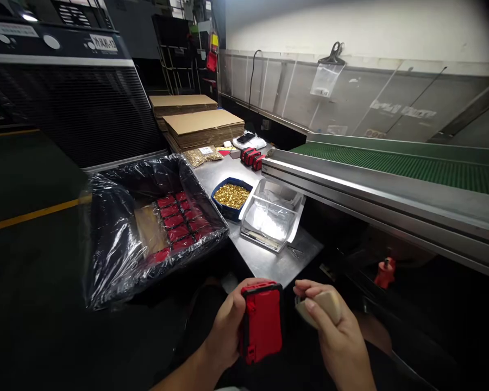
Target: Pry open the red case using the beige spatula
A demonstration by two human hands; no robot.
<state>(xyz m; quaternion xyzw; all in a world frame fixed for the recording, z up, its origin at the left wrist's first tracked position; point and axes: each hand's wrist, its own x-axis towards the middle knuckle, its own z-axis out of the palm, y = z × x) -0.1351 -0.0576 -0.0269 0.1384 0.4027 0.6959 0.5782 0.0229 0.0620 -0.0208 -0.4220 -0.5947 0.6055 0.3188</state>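
Red case with black trim (pixel 262 323) in my left hand (pixel 227 331), a beige pad (pixel 325 307) in my right hand (pixel 337 339). More red cases (pixel 178 222) fill the black-lined box (pixel 118 271). Gold bits in the blue tray (pixel 230 196), ribbed green belt (pixel 411 163), brown cardboard (pixel 204 126).

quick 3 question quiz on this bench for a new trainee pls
1. True or false: the left hand holds a red case.
2. What fills the blue tray? A) small gold-coloured parts B) water C) black bolts
3. Fill in: the right hand grips a small ___-coloured block.
Key: 1 true; 2 A; 3 beige.
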